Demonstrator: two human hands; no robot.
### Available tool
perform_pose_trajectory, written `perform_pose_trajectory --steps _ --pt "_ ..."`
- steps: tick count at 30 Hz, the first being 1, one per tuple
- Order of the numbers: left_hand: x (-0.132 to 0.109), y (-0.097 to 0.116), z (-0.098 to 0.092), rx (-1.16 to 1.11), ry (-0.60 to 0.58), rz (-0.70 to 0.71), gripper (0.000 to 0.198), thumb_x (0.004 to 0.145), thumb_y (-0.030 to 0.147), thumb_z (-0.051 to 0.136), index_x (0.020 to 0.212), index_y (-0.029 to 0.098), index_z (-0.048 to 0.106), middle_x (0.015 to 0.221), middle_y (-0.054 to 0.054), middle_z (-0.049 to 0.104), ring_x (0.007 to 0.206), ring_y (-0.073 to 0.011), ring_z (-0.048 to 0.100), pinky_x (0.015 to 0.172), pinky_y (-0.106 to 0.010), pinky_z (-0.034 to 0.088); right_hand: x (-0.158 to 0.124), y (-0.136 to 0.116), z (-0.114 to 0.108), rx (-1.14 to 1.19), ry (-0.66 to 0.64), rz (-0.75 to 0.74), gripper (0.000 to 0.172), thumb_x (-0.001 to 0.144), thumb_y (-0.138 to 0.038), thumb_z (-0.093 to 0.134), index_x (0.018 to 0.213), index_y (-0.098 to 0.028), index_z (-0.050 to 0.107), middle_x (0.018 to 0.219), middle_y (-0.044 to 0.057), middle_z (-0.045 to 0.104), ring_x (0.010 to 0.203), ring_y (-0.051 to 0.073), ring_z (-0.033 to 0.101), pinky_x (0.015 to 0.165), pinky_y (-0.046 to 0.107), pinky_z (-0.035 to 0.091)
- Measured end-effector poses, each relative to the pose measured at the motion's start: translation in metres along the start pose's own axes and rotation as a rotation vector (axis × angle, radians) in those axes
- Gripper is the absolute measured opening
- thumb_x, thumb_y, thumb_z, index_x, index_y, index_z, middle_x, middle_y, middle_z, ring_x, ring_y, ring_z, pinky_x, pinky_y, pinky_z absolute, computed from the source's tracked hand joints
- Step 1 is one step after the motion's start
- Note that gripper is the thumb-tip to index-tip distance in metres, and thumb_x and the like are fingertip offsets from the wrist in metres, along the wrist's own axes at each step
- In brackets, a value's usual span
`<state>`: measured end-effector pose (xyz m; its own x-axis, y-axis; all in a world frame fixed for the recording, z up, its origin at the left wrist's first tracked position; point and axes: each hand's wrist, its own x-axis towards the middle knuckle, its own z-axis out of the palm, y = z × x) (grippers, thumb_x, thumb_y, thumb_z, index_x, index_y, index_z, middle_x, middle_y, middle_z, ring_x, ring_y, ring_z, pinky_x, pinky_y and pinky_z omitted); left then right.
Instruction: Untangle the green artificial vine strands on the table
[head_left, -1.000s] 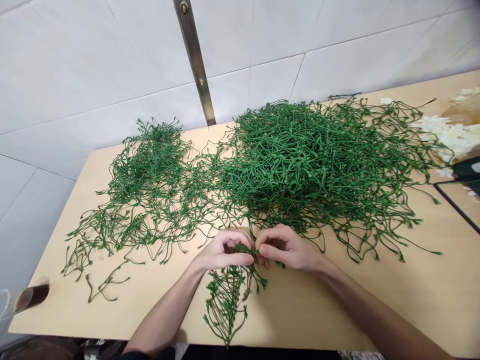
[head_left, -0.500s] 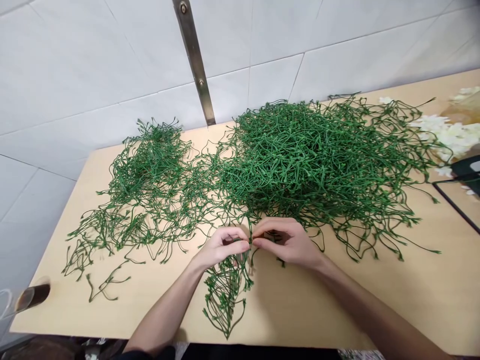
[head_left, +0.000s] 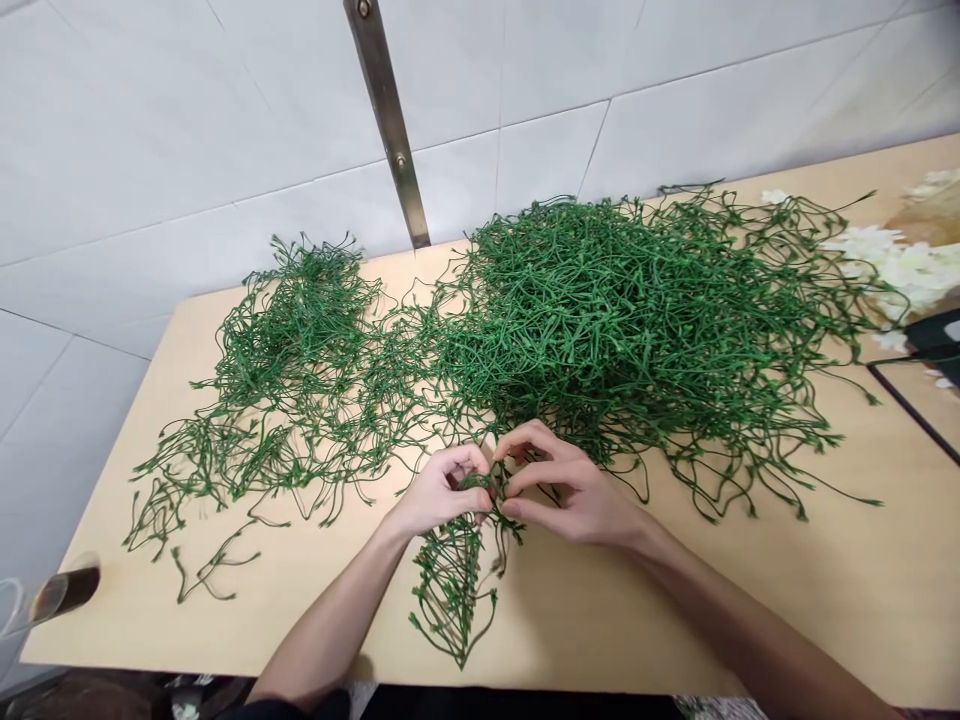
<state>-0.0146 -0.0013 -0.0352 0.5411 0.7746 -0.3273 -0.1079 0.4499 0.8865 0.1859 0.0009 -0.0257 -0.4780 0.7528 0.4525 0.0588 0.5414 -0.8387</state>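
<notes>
My left hand is closed, thumb and fingers pinching the top of a bunch of thin green plastic stems. The bunch tapers toward the table's front edge, its stems lying close side by side with small tufted tips. Beside it on the right, my right hand has its thumb and fingertips closed around the upper stems of the same bunch. Their exact grip is partly hidden among the stems. A large tangled heap of green plastic stems lies just beyond both hands.
A smaller heap of stems sits at the left rear, with loose stems in front. A cup with dark liquid is at the left edge. White artificial flowers and a black object are at right. The tiled wall backs the table.
My right hand's fingers have risen and spread a little around the stems. The upper stems have shifted between both hands, and the hanging bunch has swung slightly right.
</notes>
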Motion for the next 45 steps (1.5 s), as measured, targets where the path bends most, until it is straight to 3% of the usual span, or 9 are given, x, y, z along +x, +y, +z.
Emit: perform_pose_trajectory --steps 4,9,13,18,24,31,36,41,45 --pt "-0.0009 -0.0001 -0.0006 0.013 0.009 0.008 0.046 0.062 0.044 0.084 0.073 0.015 0.050 0.063 0.005 0.055 0.047 -0.0060 0.053 0.046 -0.018 0.045 0.0013 -0.0016 -0.0013 0.018 0.062 0.052 0.006 0.080 -0.012 0.069 0.077 -0.017 0.067 0.101 0.008 0.062 0.087 0.015 0.056 0.077 0.030 0.048" --pt "-0.0008 -0.0004 0.0002 0.035 0.056 0.018 0.039 0.066 0.037 0.084 0.076 0.014 0.054 0.064 0.004 0.058 0.052 -0.0055 0.055 0.053 -0.017 0.046 0.0011 -0.0021 -0.0023 0.099 0.078 0.121 0.010 0.083 -0.014 0.065 0.074 -0.016 0.062 0.076 0.003 0.062 0.067 0.011 0.058 0.061 0.023 0.046" --pt "0.0016 -0.0018 0.0001 -0.043 0.079 0.050 0.037 0.066 0.036 0.084 0.076 0.015 0.055 0.070 0.001 0.065 0.057 -0.0090 0.060 0.057 -0.021 0.050 -0.0021 -0.0008 -0.0019 0.095 0.043 0.280 0.011 0.086 -0.022 0.064 0.076 -0.016 0.065 0.060 -0.001 0.061 0.050 0.008 0.050 0.046 0.020 0.038" --pt "0.0037 -0.0018 -0.0019 -0.109 0.160 0.134 0.037 0.062 0.033 0.087 0.073 0.014 0.057 0.074 -0.001 0.068 0.064 -0.0094 0.061 0.061 -0.020 0.048 -0.0036 0.0040 -0.0004 0.150 0.013 0.376 0.011 0.085 -0.027 0.067 0.083 -0.017 0.072 0.068 0.002 0.068 0.057 0.010 0.058 0.050 0.020 0.045" --pt "0.0039 -0.0024 -0.0034 -0.103 0.214 0.156 0.036 0.061 0.031 0.088 0.074 0.014 0.059 0.073 0.000 0.069 0.064 -0.0086 0.060 0.064 -0.020 0.046 -0.0028 0.0063 0.0003 0.274 -0.007 0.314 0.025 0.072 -0.025 0.081 0.093 -0.016 0.070 0.078 0.003 0.072 0.062 0.011 0.063 0.055 0.020 0.052" --pt "0.0052 -0.0067 -0.0046 -0.173 0.217 0.168 0.041 0.058 0.039 0.089 0.075 0.015 0.059 0.070 0.000 0.067 0.060 -0.0116 0.062 0.057 -0.024 0.051 -0.0055 0.0062 -0.0030 0.268 0.012 0.319 0.016 0.081 -0.019 0.071 0.096 -0.016 0.071 0.081 0.004 0.074 0.070 0.013 0.069 0.064 0.022 0.056" --pt "0.0055 -0.0058 -0.0046 -0.139 0.216 0.239 0.030 0.061 0.030 0.088 0.077 0.016 0.068 0.085 -0.003 0.065 0.074 -0.0135 0.064 0.059 -0.023 0.054 -0.0022 0.0035 -0.0035 0.285 -0.024 0.324 0.010 0.079 -0.022 0.073 0.087 -0.016 0.072 0.075 0.004 0.074 0.064 0.013 0.068 0.058 0.022 0.055" --pt "0.0035 -0.0059 -0.0047 -0.199 0.169 0.200 0.028 0.063 0.032 0.086 0.081 0.017 0.070 0.083 -0.001 0.059 0.055 -0.0059 0.053 0.047 -0.020 0.046 0.0004 -0.0002 -0.0047 0.319 -0.038 0.332 0.008 0.080 -0.022 0.072 0.085 -0.016 0.072 0.070 0.003 0.073 0.057 0.011 0.066 0.051 0.019 0.052" --pt "-0.0003 -0.0002 -0.0036 -0.185 0.134 0.189 0.028 0.067 0.037 0.084 0.080 0.016 0.071 0.087 -0.003 0.057 0.052 -0.0029 0.046 0.044 -0.018 0.039 -0.0009 0.0008 -0.0055 0.338 -0.033 0.363 0.013 0.082 -0.028 0.070 0.085 -0.015 0.071 0.066 0.003 0.072 0.055 0.012 0.065 0.049 0.020 0.050"
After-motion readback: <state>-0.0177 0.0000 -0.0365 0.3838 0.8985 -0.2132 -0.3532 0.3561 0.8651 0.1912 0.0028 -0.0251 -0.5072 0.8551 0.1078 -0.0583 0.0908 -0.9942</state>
